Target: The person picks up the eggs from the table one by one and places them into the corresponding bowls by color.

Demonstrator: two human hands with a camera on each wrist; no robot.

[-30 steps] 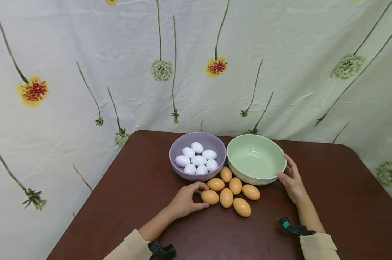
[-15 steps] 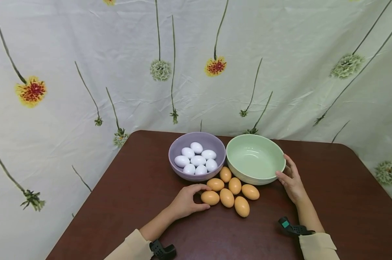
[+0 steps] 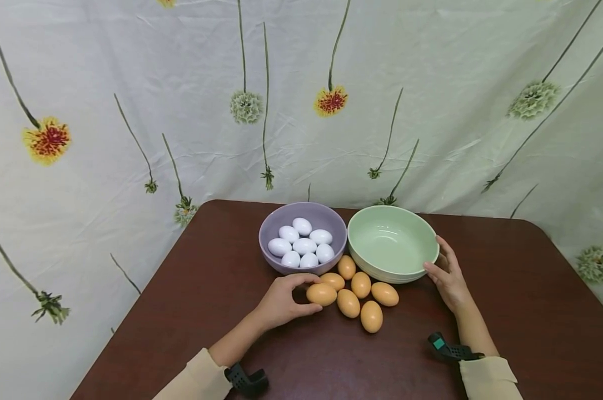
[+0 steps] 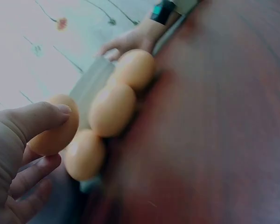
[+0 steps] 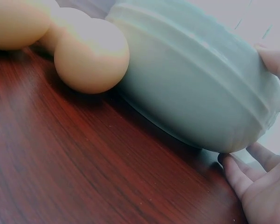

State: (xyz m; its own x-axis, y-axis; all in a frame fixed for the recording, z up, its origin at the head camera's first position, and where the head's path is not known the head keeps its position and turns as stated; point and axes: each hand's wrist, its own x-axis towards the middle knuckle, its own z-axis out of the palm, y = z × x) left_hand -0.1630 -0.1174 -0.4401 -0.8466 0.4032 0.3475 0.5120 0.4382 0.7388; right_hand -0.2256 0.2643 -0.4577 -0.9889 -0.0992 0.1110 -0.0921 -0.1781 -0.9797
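My left hand (image 3: 279, 303) pinches a brown egg (image 3: 321, 295) between thumb and fingers, and in the left wrist view that egg (image 4: 60, 128) stands off the tabletop. Several other brown eggs (image 3: 348, 303) lie on the table just to its right, in front of the bowls. My right hand (image 3: 451, 280) grips the right side of a pale green bowl (image 3: 388, 241), which has nothing in it. In the right wrist view, fingers (image 5: 235, 175) reach to the base of the bowl (image 5: 191, 88).
Left of the green bowl, and close against it, stands a purple bowl (image 3: 271, 229) with several white eggs (image 3: 304, 246) inside. Both bowls are near the far edge of the dark brown table (image 3: 196, 289). Behind hangs a flower-printed cloth (image 3: 196, 72).
My left hand has closed on the nearest left brown egg and raised it slightly. Two neighbouring eggs shifted a little. The right hand and both bowls have stayed put.
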